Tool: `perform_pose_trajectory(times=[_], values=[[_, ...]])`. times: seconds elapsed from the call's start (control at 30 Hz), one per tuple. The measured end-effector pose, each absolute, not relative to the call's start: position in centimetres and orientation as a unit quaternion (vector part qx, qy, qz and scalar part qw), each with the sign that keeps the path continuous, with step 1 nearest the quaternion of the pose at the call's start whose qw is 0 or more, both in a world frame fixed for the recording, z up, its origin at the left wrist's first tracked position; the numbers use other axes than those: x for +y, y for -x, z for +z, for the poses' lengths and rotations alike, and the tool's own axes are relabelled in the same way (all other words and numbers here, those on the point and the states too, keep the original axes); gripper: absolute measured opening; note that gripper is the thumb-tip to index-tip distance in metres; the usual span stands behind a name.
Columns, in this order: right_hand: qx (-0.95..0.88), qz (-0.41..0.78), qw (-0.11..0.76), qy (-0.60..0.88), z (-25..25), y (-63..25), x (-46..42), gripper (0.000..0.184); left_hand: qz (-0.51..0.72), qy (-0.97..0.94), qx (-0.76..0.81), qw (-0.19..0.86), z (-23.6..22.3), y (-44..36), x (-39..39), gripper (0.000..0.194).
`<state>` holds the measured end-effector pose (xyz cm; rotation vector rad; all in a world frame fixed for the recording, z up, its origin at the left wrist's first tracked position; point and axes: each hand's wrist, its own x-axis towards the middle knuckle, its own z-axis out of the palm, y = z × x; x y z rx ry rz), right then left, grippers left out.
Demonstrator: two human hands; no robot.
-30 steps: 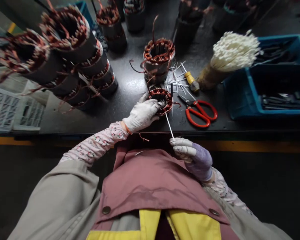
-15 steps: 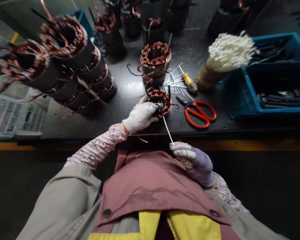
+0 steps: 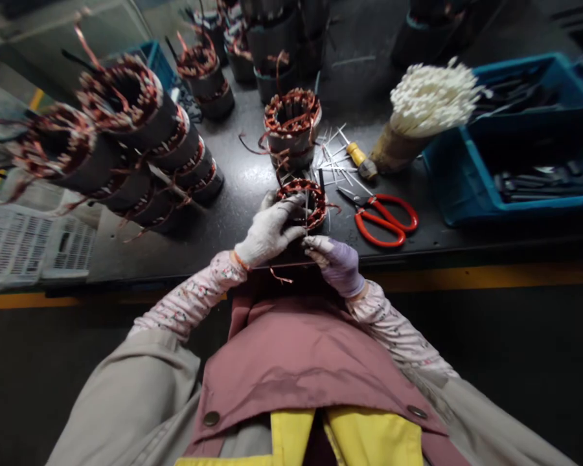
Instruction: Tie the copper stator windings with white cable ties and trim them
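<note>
A motor stator with a copper winding ring (image 3: pixel 317 213) lies near the table's front edge. My left hand (image 3: pixel 268 226), in a white glove, grips its left side, with some fingers reaching over the ring. My right hand (image 3: pixel 334 259), in a white and purple glove, is closed in a pinch just below the stator. A thin white tie strip (image 3: pixel 306 217) runs up from its fingertips across the winding. The far end of the strip is hard to make out. Behind stands another wound stator (image 3: pixel 294 129) with loose copper leads.
Red-handled scissors (image 3: pixel 386 220), a yellow-handled tool (image 3: pixel 361 160) and scattered white strips (image 3: pixel 334 158) lie to the right. Beyond are a bundle of white strips (image 3: pixel 432 97) and a blue bin (image 3: pixel 459 188). Stacked stators (image 3: pixel 126 116) stand left, near a white crate (image 3: pixel 14 243).
My right hand has moved up and left from near the apron to the stator, bringing the white strip across the winding. My left hand stays on the stator. The view has shifted slightly.
</note>
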<state>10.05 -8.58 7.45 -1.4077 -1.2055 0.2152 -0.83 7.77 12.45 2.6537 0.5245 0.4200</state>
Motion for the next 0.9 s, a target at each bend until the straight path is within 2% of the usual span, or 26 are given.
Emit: perform_pose_trajectory(times=[0.07, 0.13, 0.23, 0.5, 0.67, 0.8, 0.9], values=[[-0.466, 0.099, 0.62, 0.623, 7.8, -10.0, -7.7, 0.012, 0.198, -0.93, 0.232, 0.203, 11.9, 1.1, 7.0, 0.048], [-0.434, 0.107, 0.625, 0.64, 8.7, -9.9, -7.8, 0.008, 0.227, -0.924, 0.23, 0.204, 11.3, 1.1, 6.6, 0.031], [-0.458, 0.103, 0.59, 0.657, 10.5, -9.9, -8.3, 0.007, 0.24, -0.932, 0.179, 0.206, 10.7, 1.0, 6.6, 0.014], [-0.488, 0.079, 0.487, 0.721, 10.4, -10.9, -6.1, 0.015, 0.371, -0.896, 0.087, 0.227, 9.9, 0.6, 7.4, 0.015], [-0.489, 0.097, 0.505, 0.704, 11.1, -10.5, -7.0, 0.013, 0.382, -0.888, 0.086, 0.242, 9.6, 0.4, 7.3, 0.011], [-0.453, 0.09, 0.488, 0.741, 10.8, -10.9, -6.2, 0.018, 0.361, -0.899, 0.096, 0.23, 9.5, 0.4, 7.5, 0.017], [-0.486, 0.105, 0.492, 0.715, 10.7, -11.1, -6.0, 0.017, 0.357, -0.9, 0.1, 0.228, 9.4, 0.4, 7.6, 0.019]])
